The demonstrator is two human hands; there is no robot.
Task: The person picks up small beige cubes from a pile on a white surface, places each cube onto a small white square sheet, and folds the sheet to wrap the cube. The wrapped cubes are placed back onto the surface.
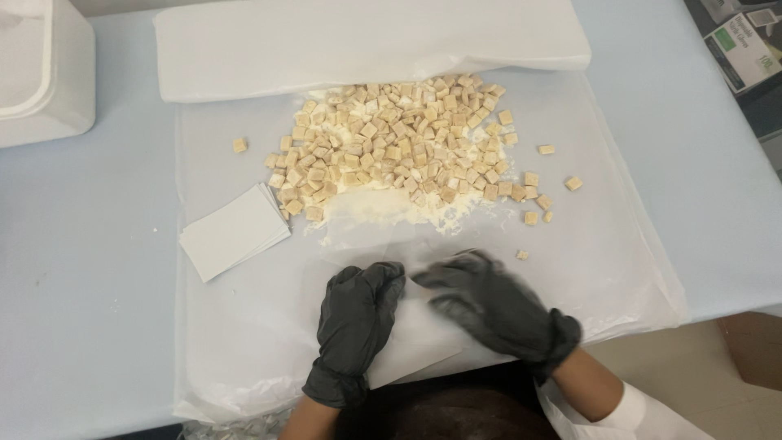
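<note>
Both my hands wear black gloves and rest low in the middle of the view. My left hand (356, 318) lies with curled fingers on a thin white paper sheet (415, 342), pinning its left side. My right hand (489, 300) is blurred, fingers bent over the same sheet's upper edge. Beyond them lies a pile of several small tan square pieces (399, 143) dusted with white powder. A stack of white paper squares (234, 231) sits to the left of my hands.
A clear plastic sheet (619, 244) covers the pale blue table (81, 244). A folded white plastic bag (366, 41) lies at the back. A white box (41, 69) stands far left, a printed carton (743, 50) far right. Stray pieces (573, 183) lie right.
</note>
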